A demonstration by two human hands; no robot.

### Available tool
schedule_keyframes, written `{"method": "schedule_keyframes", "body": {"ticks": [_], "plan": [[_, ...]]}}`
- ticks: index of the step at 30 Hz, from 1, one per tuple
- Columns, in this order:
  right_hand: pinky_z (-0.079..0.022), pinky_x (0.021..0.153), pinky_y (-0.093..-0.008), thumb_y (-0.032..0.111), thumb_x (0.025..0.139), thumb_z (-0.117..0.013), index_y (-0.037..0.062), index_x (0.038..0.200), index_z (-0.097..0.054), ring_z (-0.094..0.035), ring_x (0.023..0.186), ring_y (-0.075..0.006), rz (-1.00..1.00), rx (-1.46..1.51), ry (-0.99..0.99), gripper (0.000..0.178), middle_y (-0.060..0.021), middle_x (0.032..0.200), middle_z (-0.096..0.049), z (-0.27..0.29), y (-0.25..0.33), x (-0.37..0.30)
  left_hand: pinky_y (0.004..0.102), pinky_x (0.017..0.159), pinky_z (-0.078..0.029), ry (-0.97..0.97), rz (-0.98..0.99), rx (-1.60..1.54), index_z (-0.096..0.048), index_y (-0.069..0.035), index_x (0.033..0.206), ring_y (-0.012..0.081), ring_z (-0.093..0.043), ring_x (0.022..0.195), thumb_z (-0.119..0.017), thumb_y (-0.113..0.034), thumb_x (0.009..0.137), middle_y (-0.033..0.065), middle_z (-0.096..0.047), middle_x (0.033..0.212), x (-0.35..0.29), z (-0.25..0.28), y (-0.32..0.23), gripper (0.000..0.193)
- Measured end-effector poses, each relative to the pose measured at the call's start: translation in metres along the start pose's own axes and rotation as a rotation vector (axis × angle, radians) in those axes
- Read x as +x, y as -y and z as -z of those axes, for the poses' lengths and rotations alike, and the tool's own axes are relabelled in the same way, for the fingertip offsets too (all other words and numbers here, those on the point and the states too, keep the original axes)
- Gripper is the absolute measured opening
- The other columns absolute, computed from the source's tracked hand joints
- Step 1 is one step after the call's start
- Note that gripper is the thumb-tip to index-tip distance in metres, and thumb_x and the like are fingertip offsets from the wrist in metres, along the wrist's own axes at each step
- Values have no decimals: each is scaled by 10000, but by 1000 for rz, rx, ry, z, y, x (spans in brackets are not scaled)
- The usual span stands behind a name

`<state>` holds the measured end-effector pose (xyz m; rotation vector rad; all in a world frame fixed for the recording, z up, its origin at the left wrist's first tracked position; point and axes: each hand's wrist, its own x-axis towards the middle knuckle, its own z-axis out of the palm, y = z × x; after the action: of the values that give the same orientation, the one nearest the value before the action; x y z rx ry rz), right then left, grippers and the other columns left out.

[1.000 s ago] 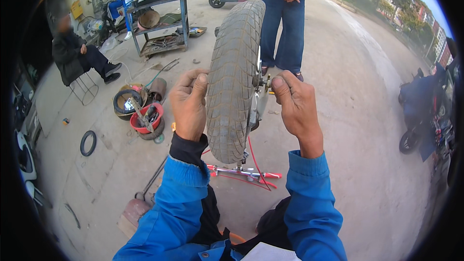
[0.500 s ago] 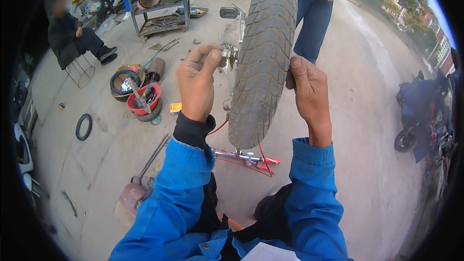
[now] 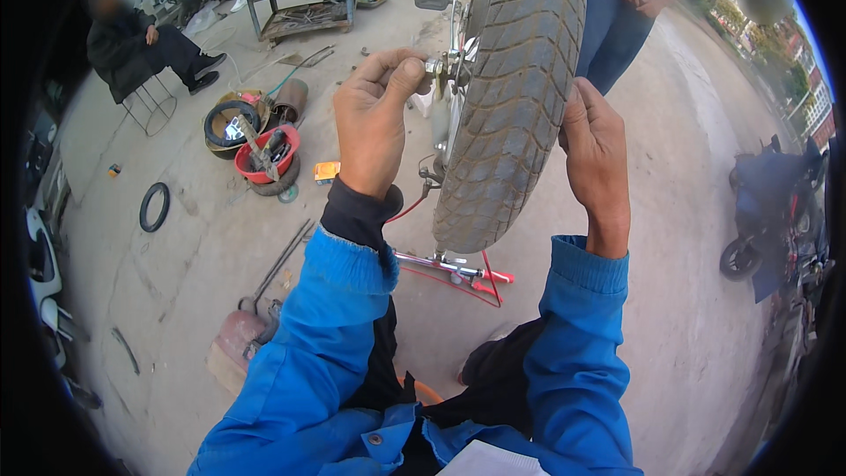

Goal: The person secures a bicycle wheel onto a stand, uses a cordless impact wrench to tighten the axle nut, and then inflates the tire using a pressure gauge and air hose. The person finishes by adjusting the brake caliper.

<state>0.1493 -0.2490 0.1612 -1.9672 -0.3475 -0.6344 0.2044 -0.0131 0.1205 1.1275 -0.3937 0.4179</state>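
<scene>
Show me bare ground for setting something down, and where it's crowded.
The widest bare ground lies between the right sleeve and the parked vehicle. A smaller patch separates the black ring and the rusty-red object. Crowded: around the red basin, near the cylinder and orange box.

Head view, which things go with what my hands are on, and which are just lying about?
Apparently in use:
tyre, right hand at its right side
metal axle fittings, at the left hand

Apparently lying about:
red basin
loose black ring, left of the basin
yellow box
</scene>
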Motion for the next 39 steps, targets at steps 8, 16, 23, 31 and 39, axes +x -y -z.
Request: {"method": "schedule_keyframes", "body": {"ticks": [8, 16, 23, 31, 39], "plan": [[-411, 689, -307, 362, 1163, -513, -26, 1010, -669, -477, 769, -110, 14, -139, -96, 445, -8, 800, -561, -8, -3, -2, 281, 862, -509, 34, -63, -27, -744, 39, 1162, 132, -666, 930, -760, -229, 1043, 59, -756, 1041, 1, 3, 1, 294], [-374, 607, -283, 292, 1177, -495, -42, 1084, -685, -427, 721, -74, 0, -89, -16, 396, 24, 823, -549, 0, 5, -7, 284, 863, -539, 38, -34, -16, -750, 28, 1148, 128, -673, 925, -768, -223, 1041, 59, -753, 1023, 3, 4, 1, 274], [-357, 595, -284, 230, 1165, -492, -42, 1095, -657, -390, 659, -93, 155, -234, -89, 325, 14, 715, -462, -5, 2, -1, 281, 854, -528, 26, -64, -10, -751, 50, 1108, 107, -644, 928, -748, -223, 1044, 57, -749, 1006, 3, 3, 2, 281], [-381, 621, -299, 256, 1165, -517, -23, 947, -604, -435, 690, -119, 103, -207, 49, 365, -20, 723, -488, 7, 4, 0, 295, 861, -539, 35, -52, -22, -738, 39, 1147, 127, -655, 925, -746, -203, 1057, 57, -738, 1036, 0, 2, 1, 258], [-295, 595, -290, 351, 1140, -505, 56, 809, -525, -350, 673, -80, -238, 176, 58, 445, 33, 732, -433, 0, 5, 1, 278, 860, -521, 10, -91, -35, -740, 29, 1153, 121, -651, 924, -750, -200, 1055, 47, -744, 1040, 0, 0, 8, 250]]}}
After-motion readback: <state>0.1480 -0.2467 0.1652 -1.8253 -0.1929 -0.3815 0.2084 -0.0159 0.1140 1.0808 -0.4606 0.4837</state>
